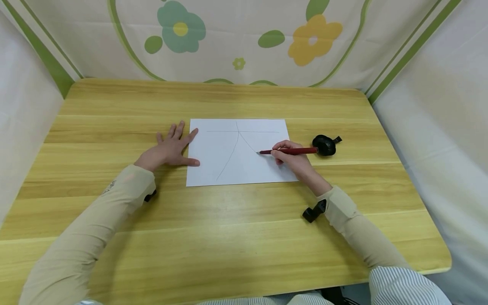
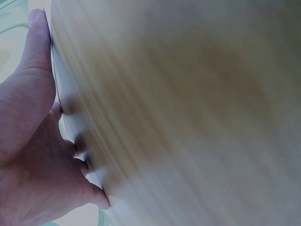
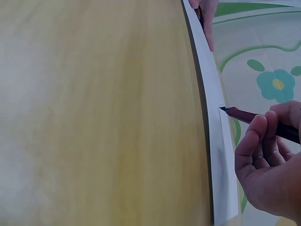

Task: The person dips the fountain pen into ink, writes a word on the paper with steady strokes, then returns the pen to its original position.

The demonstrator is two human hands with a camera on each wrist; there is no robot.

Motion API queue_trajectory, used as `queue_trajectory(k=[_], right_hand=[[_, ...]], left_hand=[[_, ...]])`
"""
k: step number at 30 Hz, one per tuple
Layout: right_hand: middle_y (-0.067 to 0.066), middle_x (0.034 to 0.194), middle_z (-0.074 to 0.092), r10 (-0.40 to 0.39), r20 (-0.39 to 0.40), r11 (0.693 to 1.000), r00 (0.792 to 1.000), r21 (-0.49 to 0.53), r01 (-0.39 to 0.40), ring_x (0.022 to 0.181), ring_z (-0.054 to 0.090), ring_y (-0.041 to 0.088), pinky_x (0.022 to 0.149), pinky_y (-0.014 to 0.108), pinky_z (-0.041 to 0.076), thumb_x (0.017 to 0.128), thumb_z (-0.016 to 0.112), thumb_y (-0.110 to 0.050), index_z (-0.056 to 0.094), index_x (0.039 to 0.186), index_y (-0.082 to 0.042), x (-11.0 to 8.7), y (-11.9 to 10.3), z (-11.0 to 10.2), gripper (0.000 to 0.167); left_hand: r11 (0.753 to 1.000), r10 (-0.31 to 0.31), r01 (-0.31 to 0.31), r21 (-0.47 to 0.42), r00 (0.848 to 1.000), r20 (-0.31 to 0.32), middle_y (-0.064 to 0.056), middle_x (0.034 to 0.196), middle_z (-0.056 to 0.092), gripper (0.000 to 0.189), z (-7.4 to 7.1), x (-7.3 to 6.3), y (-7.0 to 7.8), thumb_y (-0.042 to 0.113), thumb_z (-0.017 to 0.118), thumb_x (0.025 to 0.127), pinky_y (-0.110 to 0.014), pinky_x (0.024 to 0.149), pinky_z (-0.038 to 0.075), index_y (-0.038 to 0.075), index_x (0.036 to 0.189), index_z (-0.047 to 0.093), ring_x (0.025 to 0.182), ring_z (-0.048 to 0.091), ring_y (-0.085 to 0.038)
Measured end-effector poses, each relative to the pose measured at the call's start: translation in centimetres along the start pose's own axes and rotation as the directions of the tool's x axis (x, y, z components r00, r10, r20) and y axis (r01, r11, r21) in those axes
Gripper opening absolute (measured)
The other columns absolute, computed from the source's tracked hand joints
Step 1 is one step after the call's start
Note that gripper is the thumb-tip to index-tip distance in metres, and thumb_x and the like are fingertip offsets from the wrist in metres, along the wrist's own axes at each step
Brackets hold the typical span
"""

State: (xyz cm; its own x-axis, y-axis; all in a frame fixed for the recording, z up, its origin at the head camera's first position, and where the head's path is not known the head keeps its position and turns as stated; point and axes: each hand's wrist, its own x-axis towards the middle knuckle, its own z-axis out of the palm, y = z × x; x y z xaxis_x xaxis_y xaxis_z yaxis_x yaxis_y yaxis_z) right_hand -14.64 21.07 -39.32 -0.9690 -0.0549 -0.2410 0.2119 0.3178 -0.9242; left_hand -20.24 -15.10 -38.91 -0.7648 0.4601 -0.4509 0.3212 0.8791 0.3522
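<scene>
A white sheet of paper lies on the wooden table, bearing a thin horizontal line and strokes that branch down from it. My left hand rests at the sheet's left edge, fingers spread, with thumb and forefinger on the paper. In the left wrist view that hand lies flat along the tabletop. My right hand pinches a dark red fountain pen, its nib at the lower end of the right slanting stroke. The right wrist view shows the pen between thumb and fingers, nib at the paper.
A small black round object with a short tab sits on the table right of the paper, just behind the pen's end. The wooden table extends around the sheet. A white curtain with printed flowers hangs at the back.
</scene>
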Motion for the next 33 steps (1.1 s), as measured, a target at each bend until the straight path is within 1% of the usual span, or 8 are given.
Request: queue_trajectory(k=[11,21,25,28,33], right_hand=[[-0.006,0.064,0.059,-0.020,0.020,1.000,1.000,-0.005,0.021,0.062,0.053,0.009,0.062,0.019,0.047,0.091,0.063,-0.015,0.060,0.100,-0.004,-0.37,0.17,-0.48,0.015],[-0.005,0.064,0.058,-0.023,0.034,1.000,0.999,-0.015,0.023,0.062,0.052,0.010,0.063,0.021,0.045,0.091,0.062,-0.014,0.058,0.104,0.003,-0.52,0.42,-0.65,0.021],[-0.006,0.063,0.058,-0.009,0.035,1.000,0.999,-0.016,0.009,0.062,0.052,0.010,0.064,0.022,0.044,0.091,0.062,-0.016,0.058,0.103,0.001,-0.67,0.39,-0.70,0.021],[-0.007,0.061,0.058,-0.001,0.027,1.000,1.000,-0.009,0.001,0.061,0.052,0.010,0.064,0.023,0.043,0.091,0.063,-0.016,0.059,0.100,-0.003,-0.78,0.37,-0.72,0.016],[-0.007,0.060,0.058,-0.006,0.019,1.000,1.000,0.004,0.006,0.060,0.052,0.009,0.063,0.023,0.043,0.090,0.063,-0.015,0.060,0.097,-0.006,-1.03,0.27,-0.76,0.012]], left_hand=[[1.000,0.000,0.000,0.002,1.000,0.002,-0.023,0.153,-0.027,0.105,-0.16,-0.03,-0.04,0.061,0.061,0.082,-0.078,0.100,-0.007,0.019,0.153,-0.004,0.141,-0.021,-0.047],[1.000,-0.001,0.001,0.003,1.000,-0.001,-0.024,0.153,-0.026,0.106,-0.07,-0.05,-0.15,0.063,0.061,0.081,-0.078,0.099,-0.007,0.019,0.153,-0.003,0.141,-0.020,-0.047],[1.000,-0.001,0.001,0.005,1.000,-0.002,-0.023,0.153,-0.026,0.106,-0.08,-0.04,-0.13,0.063,0.060,0.081,-0.078,0.099,-0.006,0.020,0.153,-0.004,0.141,-0.020,-0.047],[1.000,-0.002,0.002,0.006,1.000,-0.001,-0.023,0.153,-0.026,0.106,-0.10,-0.03,-0.11,0.063,0.060,0.081,-0.078,0.099,-0.006,0.020,0.153,-0.004,0.141,-0.020,-0.047],[1.000,-0.002,0.002,0.007,1.000,-0.002,-0.024,0.153,-0.026,0.106,-0.05,-0.04,-0.13,0.062,0.061,0.081,-0.078,0.099,-0.006,0.019,0.153,-0.003,0.141,-0.020,-0.047]])
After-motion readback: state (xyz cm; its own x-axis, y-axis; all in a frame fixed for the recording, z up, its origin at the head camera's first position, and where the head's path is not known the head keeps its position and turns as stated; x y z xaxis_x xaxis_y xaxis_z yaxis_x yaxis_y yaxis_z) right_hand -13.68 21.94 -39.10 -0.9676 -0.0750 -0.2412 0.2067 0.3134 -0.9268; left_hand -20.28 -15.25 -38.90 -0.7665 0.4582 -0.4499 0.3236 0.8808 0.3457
